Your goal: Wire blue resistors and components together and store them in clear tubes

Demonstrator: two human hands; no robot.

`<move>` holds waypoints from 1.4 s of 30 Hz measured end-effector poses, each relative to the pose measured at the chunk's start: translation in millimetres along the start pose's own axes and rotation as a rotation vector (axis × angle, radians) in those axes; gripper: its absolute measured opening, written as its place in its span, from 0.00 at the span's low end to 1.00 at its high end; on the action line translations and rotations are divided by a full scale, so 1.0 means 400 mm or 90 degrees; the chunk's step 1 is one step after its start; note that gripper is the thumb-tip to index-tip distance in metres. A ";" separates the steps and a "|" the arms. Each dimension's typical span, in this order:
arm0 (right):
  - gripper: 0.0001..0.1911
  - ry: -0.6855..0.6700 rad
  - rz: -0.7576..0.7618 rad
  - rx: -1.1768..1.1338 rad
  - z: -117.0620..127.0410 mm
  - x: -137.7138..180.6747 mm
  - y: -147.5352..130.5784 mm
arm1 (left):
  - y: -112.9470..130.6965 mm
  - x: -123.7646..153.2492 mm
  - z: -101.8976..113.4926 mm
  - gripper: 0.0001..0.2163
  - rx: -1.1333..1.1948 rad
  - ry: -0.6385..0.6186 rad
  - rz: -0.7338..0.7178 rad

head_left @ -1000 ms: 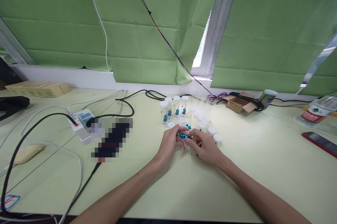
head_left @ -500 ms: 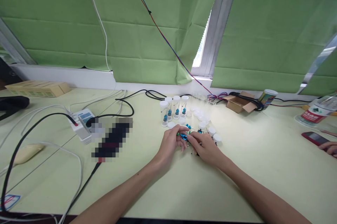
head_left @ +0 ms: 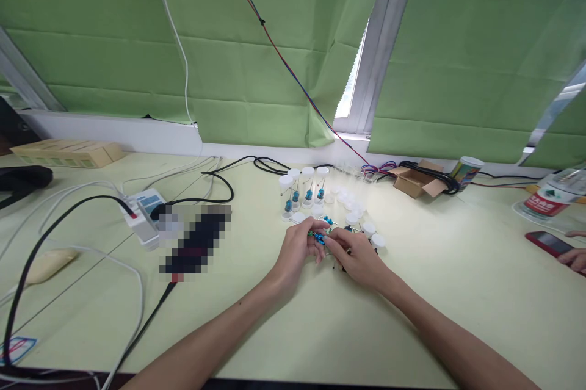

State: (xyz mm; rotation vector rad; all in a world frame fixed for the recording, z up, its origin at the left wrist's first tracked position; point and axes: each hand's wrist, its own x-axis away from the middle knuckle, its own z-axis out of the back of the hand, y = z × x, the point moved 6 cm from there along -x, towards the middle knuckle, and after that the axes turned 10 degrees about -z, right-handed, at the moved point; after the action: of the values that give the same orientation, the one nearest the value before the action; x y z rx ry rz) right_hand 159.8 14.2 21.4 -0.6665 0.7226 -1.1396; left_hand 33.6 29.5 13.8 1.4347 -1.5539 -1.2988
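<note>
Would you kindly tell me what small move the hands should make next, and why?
Perhaps the right hand should gently adjust the blue piece, since the left hand appears to hold it and the right thumb and forefinger reach its exposed end.

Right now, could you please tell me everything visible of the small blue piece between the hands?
The small blue piece looks glossy, with green showing at its left end; material and finer detail cannot be made out. It slants down rightward, held in the left hand, the right hand apparently touching its right end.
</note>
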 end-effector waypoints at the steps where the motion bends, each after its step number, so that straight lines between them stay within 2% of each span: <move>1: 0.17 -0.001 0.001 0.000 0.000 0.000 0.000 | 0.001 0.001 0.000 0.20 0.000 0.001 0.003; 42: 0.18 -0.009 0.001 -0.002 -0.003 -0.002 -0.002 | -0.004 0.001 0.002 0.21 -0.003 0.002 0.012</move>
State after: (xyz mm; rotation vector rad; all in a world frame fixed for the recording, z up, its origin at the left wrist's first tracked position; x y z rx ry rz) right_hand 158.3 14.7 21.3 -0.6767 0.7130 -1.1319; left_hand 33.5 29.5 11.9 1.4150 -1.5573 -1.2871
